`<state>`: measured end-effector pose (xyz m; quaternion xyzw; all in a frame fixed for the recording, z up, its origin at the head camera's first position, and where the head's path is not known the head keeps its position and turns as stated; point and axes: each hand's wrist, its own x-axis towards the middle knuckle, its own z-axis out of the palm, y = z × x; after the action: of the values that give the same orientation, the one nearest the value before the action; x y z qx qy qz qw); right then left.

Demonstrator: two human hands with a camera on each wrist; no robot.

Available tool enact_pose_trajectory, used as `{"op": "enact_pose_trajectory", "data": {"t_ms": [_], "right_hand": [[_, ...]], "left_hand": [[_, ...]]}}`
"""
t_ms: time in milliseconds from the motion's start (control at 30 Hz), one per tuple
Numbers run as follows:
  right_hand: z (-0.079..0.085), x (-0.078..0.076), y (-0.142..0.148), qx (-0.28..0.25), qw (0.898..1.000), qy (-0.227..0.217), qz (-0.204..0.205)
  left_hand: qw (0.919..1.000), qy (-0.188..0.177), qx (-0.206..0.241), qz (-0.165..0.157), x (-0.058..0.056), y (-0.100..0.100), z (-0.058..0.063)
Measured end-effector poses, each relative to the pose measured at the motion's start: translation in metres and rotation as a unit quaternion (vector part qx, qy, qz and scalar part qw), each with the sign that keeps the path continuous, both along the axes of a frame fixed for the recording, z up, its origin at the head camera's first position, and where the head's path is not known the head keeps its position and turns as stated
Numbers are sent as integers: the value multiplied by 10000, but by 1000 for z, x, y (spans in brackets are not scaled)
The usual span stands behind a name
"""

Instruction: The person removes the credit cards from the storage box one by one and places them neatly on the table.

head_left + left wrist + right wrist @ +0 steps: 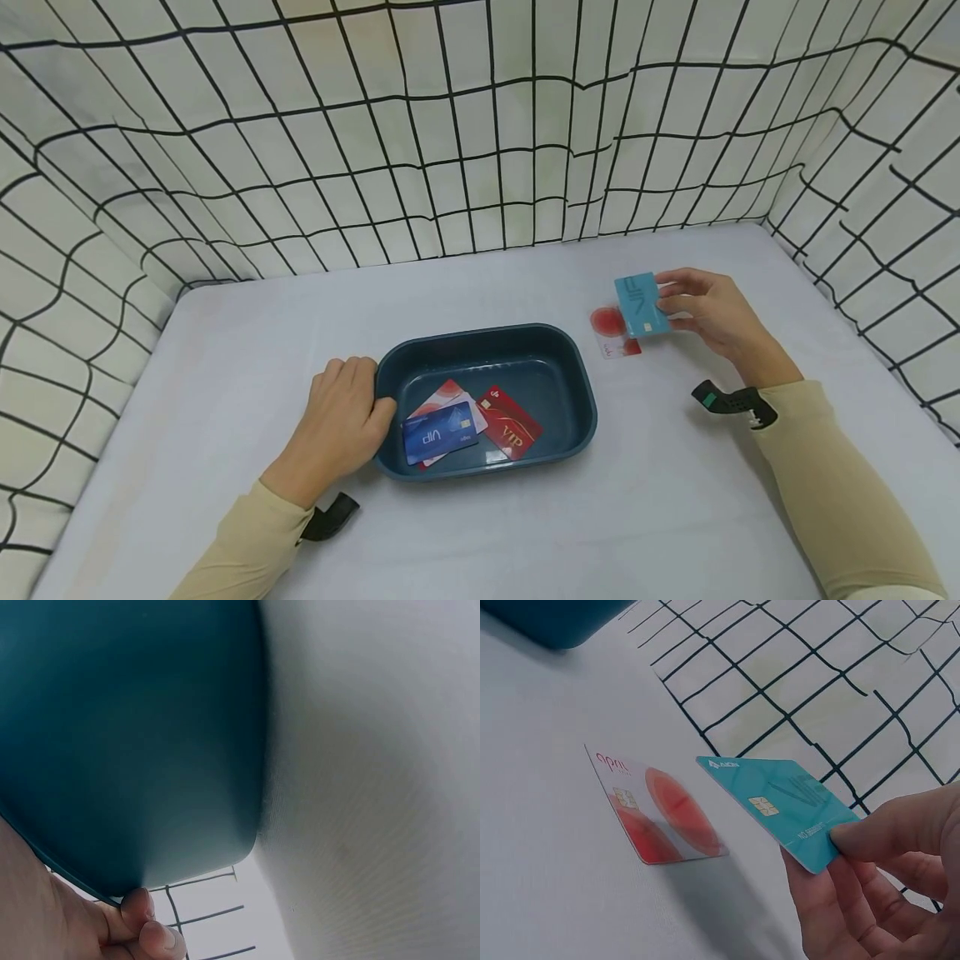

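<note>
Pinched between the thumb and fingers of my right hand (708,312) is a teal VIP card (640,302), raised above the table. Under it, partly covered in the head view, a white and red card (656,810) lies flat. My left hand (337,412) grips the left rim of a dark blue tray (487,333), thumb over the edge; the left wrist view shows fingertips (139,907) at that rim. Inside the tray lie a blue VIP card (440,432), a red VIP card (510,421) and, partly hidden beneath the blue one, a red and white card (442,396).
A white cloth (525,542) covers the table. White walls with a black grid pattern (465,158) rise at the back and both sides. Each wrist wears a black strap (731,400).
</note>
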<state>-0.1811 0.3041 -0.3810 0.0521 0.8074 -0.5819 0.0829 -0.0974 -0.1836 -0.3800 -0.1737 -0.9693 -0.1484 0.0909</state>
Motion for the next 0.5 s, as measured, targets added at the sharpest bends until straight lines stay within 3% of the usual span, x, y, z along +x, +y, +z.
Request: {"op": "enact_pose_trajectory", "data": {"t_ms": [167, 500], "right_hand": [[-5, -1, 6, 250, 9994, -132, 212], [-12, -6, 16, 156, 9984, -408, 366]], "left_hand": [[10000, -46, -5, 19, 0, 0, 0], [9999, -156, 3, 49, 0, 1, 1]]}}
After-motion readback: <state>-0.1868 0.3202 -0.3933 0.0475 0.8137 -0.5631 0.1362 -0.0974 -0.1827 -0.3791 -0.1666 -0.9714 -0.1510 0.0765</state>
